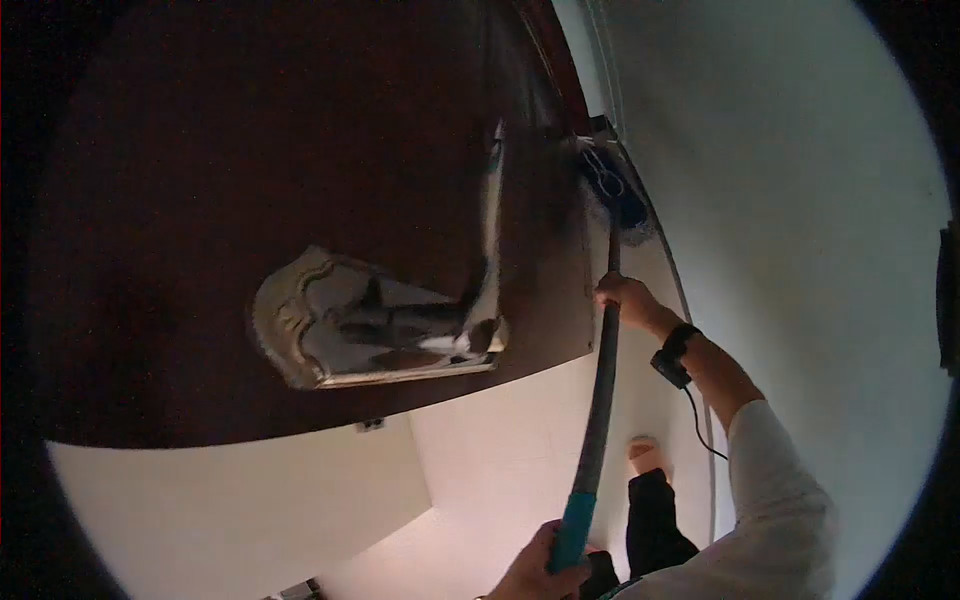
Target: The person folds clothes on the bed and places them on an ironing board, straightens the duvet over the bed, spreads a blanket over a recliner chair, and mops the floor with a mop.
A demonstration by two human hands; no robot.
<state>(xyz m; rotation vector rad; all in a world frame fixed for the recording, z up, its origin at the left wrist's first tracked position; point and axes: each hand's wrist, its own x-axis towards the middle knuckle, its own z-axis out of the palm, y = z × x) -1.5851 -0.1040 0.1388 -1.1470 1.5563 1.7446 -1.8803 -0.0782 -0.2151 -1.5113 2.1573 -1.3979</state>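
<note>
A long dark pole (600, 400) with a teal grip (574, 530) runs from the bottom of the view up to a blue mop head (628, 208), which lies on the floor beside the door's edge. My left hand (545, 568) is wrapped round the teal grip at the bottom. Farther up, my right hand (628, 300) closes round the dark shaft. A black band with a small device and a cable (680, 355) sits on my right wrist.
A dark reddish-brown door (180, 180) with a shiny metal handle (490, 240) and plate fills the upper left. A pale wall (800, 220) stands to the right. My foot in a light slipper (645, 455) is on the pale floor (480, 440).
</note>
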